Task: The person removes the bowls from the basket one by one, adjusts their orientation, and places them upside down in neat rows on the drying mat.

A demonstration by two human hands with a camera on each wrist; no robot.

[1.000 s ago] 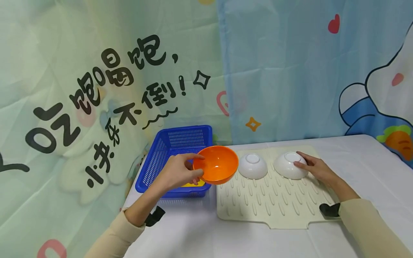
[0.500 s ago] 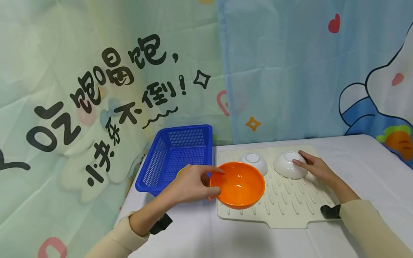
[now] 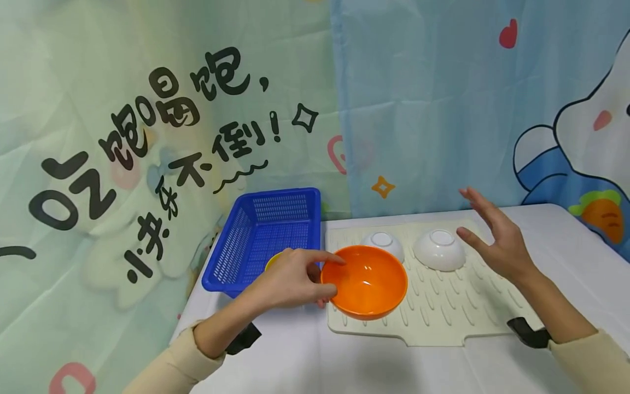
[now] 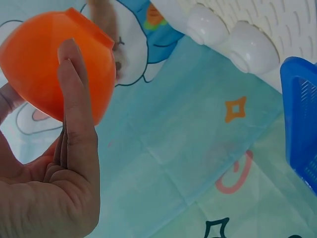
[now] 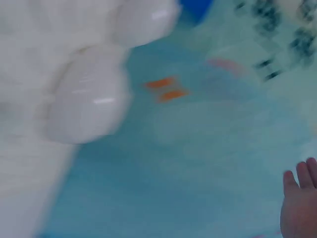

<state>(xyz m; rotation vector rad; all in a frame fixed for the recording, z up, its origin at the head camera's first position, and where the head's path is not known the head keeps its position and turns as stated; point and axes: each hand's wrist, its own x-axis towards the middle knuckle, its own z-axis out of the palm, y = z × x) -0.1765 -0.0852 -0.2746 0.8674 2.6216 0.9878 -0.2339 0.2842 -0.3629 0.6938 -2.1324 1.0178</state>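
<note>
We see the left hand [image 3: 290,276] gripping the rim of the orange bowl [image 3: 365,280] at the near left corner of the drying mat [image 3: 443,317] — the right hand [image 3: 494,241], fingers spread, hovers just right of the white bowl [image 3: 439,250] at the mat's far edge.

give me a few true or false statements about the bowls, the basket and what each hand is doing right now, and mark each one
1. The left hand grips the orange bowl by its rim. True.
2. The right hand rests on a white bowl. False: it is lifted, fingers spread, touching nothing.
3. Two white bowls lie upside down on the cream mat. True.
4. The blue basket stands right of the mat. False: it stands to its left.
</note>
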